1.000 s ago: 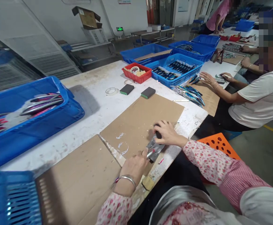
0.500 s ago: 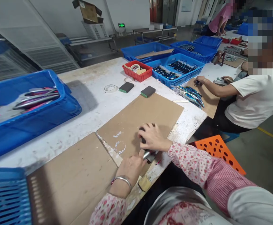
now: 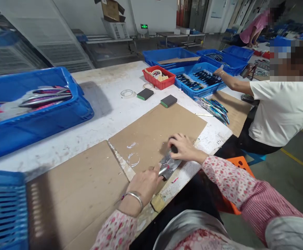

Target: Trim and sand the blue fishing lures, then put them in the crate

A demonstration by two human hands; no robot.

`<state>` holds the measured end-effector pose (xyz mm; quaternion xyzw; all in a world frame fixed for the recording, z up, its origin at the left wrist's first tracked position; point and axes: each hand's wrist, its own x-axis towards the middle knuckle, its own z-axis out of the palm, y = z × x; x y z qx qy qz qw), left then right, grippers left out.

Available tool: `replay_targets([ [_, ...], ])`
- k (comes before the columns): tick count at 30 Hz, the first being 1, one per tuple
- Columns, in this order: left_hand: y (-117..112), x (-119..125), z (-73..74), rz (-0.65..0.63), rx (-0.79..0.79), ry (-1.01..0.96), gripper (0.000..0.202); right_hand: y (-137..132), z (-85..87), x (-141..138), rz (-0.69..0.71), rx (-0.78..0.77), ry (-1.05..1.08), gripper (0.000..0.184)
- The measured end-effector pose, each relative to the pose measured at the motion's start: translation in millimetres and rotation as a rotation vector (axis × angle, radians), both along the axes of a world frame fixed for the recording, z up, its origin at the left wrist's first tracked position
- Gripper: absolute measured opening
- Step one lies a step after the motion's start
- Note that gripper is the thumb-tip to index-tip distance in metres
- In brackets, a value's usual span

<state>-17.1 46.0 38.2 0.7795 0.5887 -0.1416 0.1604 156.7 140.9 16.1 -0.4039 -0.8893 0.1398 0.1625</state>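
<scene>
A flat silvery metal piece [image 3: 169, 164] lies on a sheet of brown cardboard [image 3: 156, 132] near the table's front edge. My left hand [image 3: 144, 182] is closed, pinching the near end of that piece. My right hand [image 3: 183, 147] is closed over a dark block [image 3: 174, 149] and presses it onto the far end of the piece. Both sleeves are pink and flowered, and a metal bangle sits on my left wrist.
A blue crate [image 3: 34, 114] with long shiny pieces stands at the left. Two dark sanding blocks [image 3: 168, 101], tape rolls [image 3: 126, 93], a red tray [image 3: 158, 77] and blue baskets [image 3: 198, 80] lie farther back. A co-worker in white sits at the right, reaching into a basket. An orange stool [image 3: 236, 165] stands by my knee.
My right hand with the dark block has slid away from my left hand along the metal piece, uncovering more of it. The co-worker's arm has reached out to the blue basket.
</scene>
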Motion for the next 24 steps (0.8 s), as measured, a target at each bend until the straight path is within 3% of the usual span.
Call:
replay_targets([
  [6, -0.5, 2.2, 1.5, 0.028, -0.006, -0.006, 0.037, -2.8, 0.7, -7.2, 0.030, 0.062, 0.017, 0.028],
  [11, -0.9, 2.6, 3.1, 0.033, 0.005, -0.041, 0.037, 1.0, -1.5, 7.9, 0.004, -0.008, -0.021, 0.026],
  [24, 2.1, 4.7, 3.5, 0.030, -0.008, -0.052, 0.036, -4.4, -6.3, 16.4, -0.049, 0.032, 0.005, 0.023],
])
